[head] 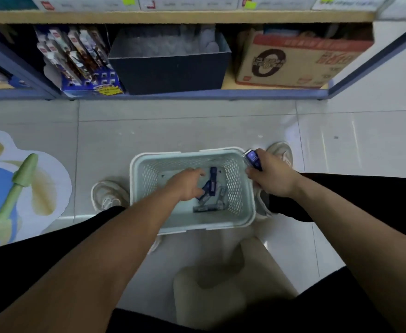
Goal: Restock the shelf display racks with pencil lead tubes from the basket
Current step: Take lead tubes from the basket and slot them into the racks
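Observation:
A pale green perforated basket (235,188) stands on the floor between my feet. Several blue pencil lead tubes (212,179) lie loose on its bottom. My left hand (187,185) reaches down inside the basket, and its fingers curl round one tube among the loose ones. My right hand (272,176) hovers over the basket's right rim and grips a bunch of blue tubes (252,158) that stick out above the fist. The bottom shelf with its display rack (82,61) is ahead, beyond the basket.
On the low shelf a dark bin (168,68) stands in the middle and a cardboard box (293,61) at the right. A floor sticker (17,183) covers the tiles at left. A pale stool (221,292) is under me. My shoes flank the basket.

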Demonstrator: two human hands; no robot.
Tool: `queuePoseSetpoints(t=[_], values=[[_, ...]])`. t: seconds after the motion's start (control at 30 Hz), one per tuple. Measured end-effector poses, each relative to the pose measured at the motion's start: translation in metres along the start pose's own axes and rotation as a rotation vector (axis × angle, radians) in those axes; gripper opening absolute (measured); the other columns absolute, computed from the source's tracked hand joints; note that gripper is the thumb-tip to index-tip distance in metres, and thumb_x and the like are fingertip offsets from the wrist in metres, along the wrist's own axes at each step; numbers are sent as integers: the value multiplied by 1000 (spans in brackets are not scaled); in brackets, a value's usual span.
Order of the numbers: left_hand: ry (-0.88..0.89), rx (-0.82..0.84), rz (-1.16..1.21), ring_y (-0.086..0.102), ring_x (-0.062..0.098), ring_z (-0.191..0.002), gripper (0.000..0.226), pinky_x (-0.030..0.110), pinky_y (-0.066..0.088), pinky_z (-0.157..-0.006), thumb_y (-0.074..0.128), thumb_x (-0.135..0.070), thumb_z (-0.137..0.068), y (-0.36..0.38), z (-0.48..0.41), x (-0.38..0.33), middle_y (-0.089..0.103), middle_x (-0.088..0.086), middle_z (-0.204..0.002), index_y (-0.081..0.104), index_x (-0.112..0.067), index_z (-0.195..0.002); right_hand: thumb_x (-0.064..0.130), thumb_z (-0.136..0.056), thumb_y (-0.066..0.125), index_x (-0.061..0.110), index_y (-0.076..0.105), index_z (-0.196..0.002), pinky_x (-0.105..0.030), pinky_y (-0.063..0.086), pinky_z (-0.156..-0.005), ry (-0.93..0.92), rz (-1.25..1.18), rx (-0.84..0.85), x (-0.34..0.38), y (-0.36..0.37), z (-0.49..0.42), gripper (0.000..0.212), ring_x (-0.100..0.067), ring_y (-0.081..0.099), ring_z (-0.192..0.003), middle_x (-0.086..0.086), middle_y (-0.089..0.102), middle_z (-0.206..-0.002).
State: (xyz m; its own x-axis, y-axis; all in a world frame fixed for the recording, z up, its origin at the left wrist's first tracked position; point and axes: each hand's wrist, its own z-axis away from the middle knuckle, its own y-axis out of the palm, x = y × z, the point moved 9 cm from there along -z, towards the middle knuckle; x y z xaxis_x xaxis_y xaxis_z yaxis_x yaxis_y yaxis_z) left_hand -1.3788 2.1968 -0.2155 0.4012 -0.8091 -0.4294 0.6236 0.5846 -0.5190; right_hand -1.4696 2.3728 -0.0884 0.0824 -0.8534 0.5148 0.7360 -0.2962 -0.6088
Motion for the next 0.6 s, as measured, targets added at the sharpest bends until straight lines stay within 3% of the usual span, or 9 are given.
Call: queuePoseSetpoints(t=[0.13,0.27,0.47,0.6], values=[[-125,-158,139,57,33,-120,67,43,49,-98,72,-51,-83,28,-48,8,54,12,-133,51,-14,-135,26,-97,57,15,47,-101,-37,47,-73,104,-115,-119,-30,10,9,16,-29,62,-83,-5,64,-89],[-153,-247,3,57,34,-113,77,45,52,-90,72,-64,-77,37,-63,6,52,12,-127,51,-10,-127,28,-98,56,15,47,-104,-43,53,-76,118,-163,-74,-34,29,12,17,-30,67,-82,-7,66,-87],[27,-211,-52,57,34,-102,40,40,49,-85,76,-32,-82,51,-59,2,53,12,-117,56,-13,-111,29,-98,56,13,48,-116,-47,54,-78,97,-163,-60,-33,26,5,25,-33,67,-86,-12,68,-94],[-5,-191,-1,57,37,-107,50,44,48,-90,77,-18,-79,53,-54,2,54,17,-120,50,-9,-119,28,-99,54,13,46,-121,-50,53,-80,58,-126,-43,-28,29,5,27,-34,66,-89,-13,66,-101]])
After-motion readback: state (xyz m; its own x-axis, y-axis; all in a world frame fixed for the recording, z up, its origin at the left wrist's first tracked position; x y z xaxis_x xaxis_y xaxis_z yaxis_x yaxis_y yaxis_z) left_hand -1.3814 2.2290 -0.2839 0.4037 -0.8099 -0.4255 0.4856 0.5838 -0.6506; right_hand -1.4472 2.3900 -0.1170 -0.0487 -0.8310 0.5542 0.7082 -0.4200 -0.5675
